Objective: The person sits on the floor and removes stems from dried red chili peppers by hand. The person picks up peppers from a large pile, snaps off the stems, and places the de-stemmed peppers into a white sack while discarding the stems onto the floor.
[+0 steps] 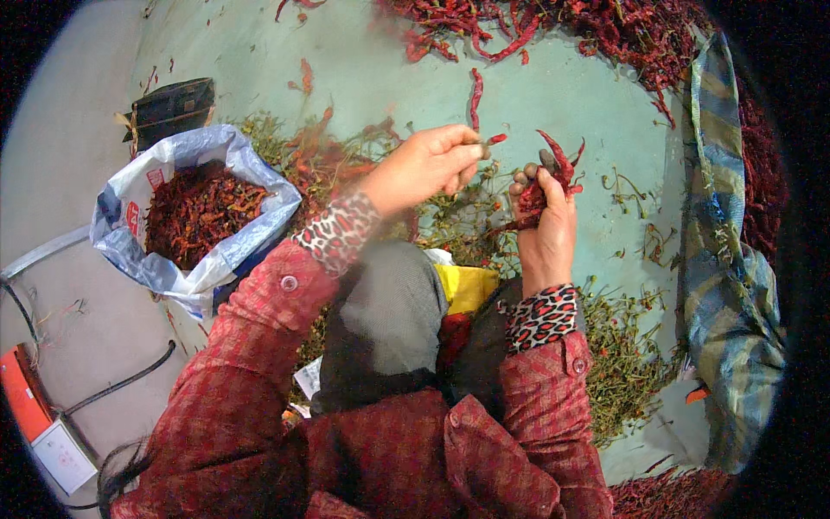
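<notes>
My left hand [431,162] has its thumb and fingertips pinched together, with a small red bit of dried chili pepper [497,139] sticking out past them. A longer dried red chili [476,97] stretches away just beyond these fingertips; whether they touch it, I cannot tell. To the right, my right hand [551,214] is closed around several wrinkled dried red chilies [565,165], their curved tips poking up above the thumb. The fingertips of both hands look dark and soiled. Below the hands lie green chili stems [470,217], with a yellow bag or packet [468,285] between my knees.
An open white-and-blue woven sack [194,285] on the left holds red chili pieces. A dark box-like object [172,107] stands behind it. Heaped dried chilies [622,39] lie at the far right. A striped woven sheet [720,259] borders the right side, near piled stems [626,363].
</notes>
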A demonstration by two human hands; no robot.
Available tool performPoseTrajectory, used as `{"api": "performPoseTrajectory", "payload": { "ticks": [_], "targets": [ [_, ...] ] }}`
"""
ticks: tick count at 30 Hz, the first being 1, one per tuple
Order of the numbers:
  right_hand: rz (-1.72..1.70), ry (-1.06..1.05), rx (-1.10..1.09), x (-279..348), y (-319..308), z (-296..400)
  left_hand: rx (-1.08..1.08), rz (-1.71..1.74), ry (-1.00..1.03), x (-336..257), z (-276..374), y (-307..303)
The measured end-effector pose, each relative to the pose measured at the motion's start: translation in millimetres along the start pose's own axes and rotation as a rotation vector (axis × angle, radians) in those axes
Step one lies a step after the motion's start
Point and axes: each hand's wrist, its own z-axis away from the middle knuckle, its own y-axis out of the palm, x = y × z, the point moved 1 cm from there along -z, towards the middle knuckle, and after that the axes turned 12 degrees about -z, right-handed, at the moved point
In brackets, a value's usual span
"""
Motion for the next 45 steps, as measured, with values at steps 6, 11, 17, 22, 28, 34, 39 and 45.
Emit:
{"api": "performPoseTrajectory", "payload": {
  "ticks": [6,11,17,22,28,34,39,45],
  "targets": [
    [0.330,0.046,0.156,-8.5,13.4,15.7,-0.032,-0.031,0.000,-2.2,5.9,20.0],
    [0.528,-0.109,0.154,-13.3,8.5,15.3,-0.084,-0.020,0.031,8.0,9.9,28.5],
    [0.500,-0.151,0.109,-15.5,6.9,15.0,-0.269,-0.761,0.403,9.2,14.7,19.9],
    [0.239,-0.219,-0.014,13.2,0.5,3.8,0.036,-0.827,0.312,24.8,33.4,13.3],
    [0.103,-0.038,-0.002,2.6,12.9,5.0,-0.410,-1.108,-0.074,37.9,-46.6,-7.7],
    [0.210,-0.065,-0.069,-2.1,3.1,2.4,-0.522,-1.060,0.008,61.8,-57.9,6.5],
    [0.340,-0.008,0.036,-9.7,0.2,2.9,-0.257,-0.701,0.121,9.9,-11.0,10.1],
    [0.448,0.002,0.161,-15.1,24.1,11.5,-0.283,-0.659,0.270,4.5,28.0,0.3]
  ]
}}
